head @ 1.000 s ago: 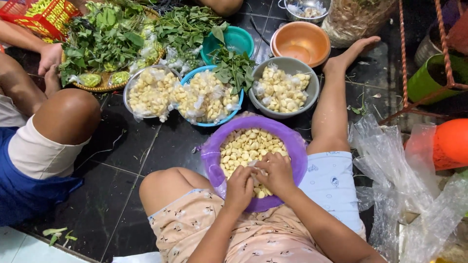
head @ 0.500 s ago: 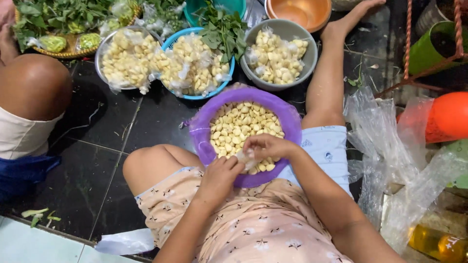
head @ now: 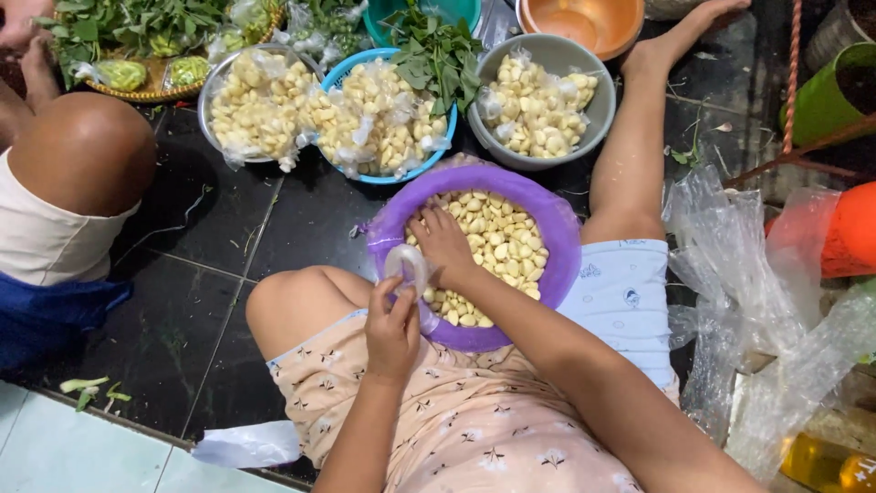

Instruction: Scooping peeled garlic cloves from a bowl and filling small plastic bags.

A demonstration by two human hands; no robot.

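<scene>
Two hands are at work: a small clear bag (head: 408, 267) is pinched by the left hand (head: 392, 329). The right hand (head: 444, 245) is curled over garlic cloves (head: 497, 239) in the purple bowl (head: 557, 274); the bag mouth is best kept just beside it

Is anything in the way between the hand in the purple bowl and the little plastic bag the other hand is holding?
Nothing visible is. The right hand rests on the peeled garlic cloves in the purple bowl. The left hand holds the small clear bag right beside it at the bowl's near rim, with no visible object between them.
</scene>
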